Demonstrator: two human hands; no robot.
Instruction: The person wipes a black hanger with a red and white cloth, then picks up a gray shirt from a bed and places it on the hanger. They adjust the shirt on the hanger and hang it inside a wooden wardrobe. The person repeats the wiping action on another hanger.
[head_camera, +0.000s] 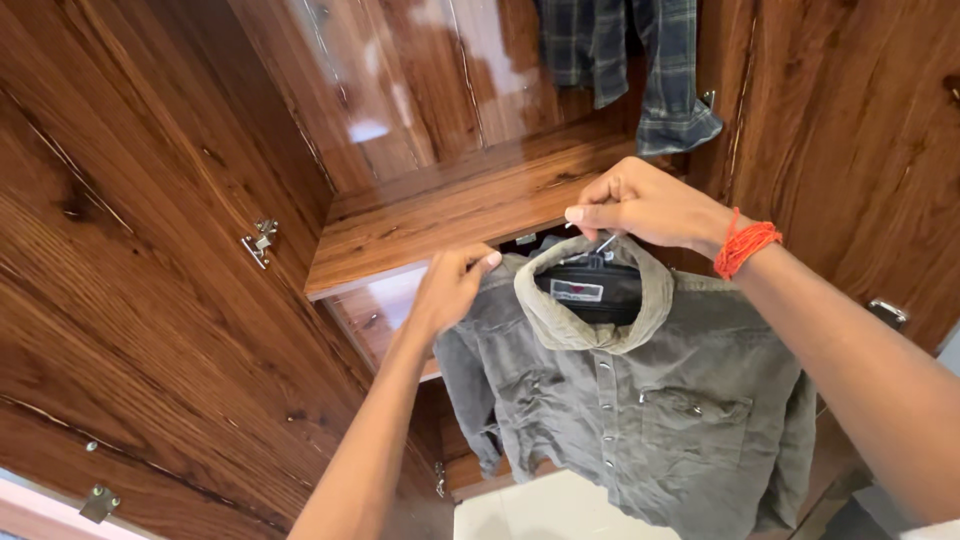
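Gripping one hanger (600, 262), the right hand (650, 205) pinches its hook; the left hand (450, 285) clasps one grey shirt (640, 410); one plaid shirt (640, 60) hangs behind.

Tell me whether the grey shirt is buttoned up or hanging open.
Buttoned up. The grey shirt hangs on a hanger with its front placket closed down the snaps; the right hand holds the hook, the left hand its shoulder.

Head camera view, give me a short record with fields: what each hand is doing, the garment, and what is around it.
Left hand: grips the shoulder of the grey-green shirt
Right hand: pinches the metal hook of the hanger
Shirt: buttoned, collared, on the dark hanger
Wrist: orange thread band on right arm
Surroundings: glossy wooden wardrobe, door open, shelf, plaid shirt hanging inside
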